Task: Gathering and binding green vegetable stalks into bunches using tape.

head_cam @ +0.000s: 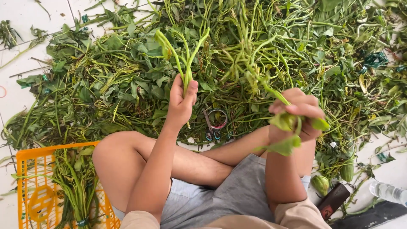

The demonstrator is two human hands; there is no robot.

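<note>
My left hand (181, 101) is closed around a small bunch of green stems (183, 51) that stand upright above it. My right hand (296, 116) grips a leafy green stem (258, 78) that trails up into the big pile, with leaves (285, 144) hanging below the fist. Both hands hover over a wide heap of green vegetable stems and leaves (237, 46) spread on the white tiled floor. I sit cross-legged behind the heap in grey shorts.
An orange plastic crate (29, 186) at the lower left holds bundled stems (76, 186). Small scissors (212, 125) lie on the heap between my hands. At lower right sit a green fruit (321, 184), a dark box (335, 199) and a clear plastic bottle (388, 191).
</note>
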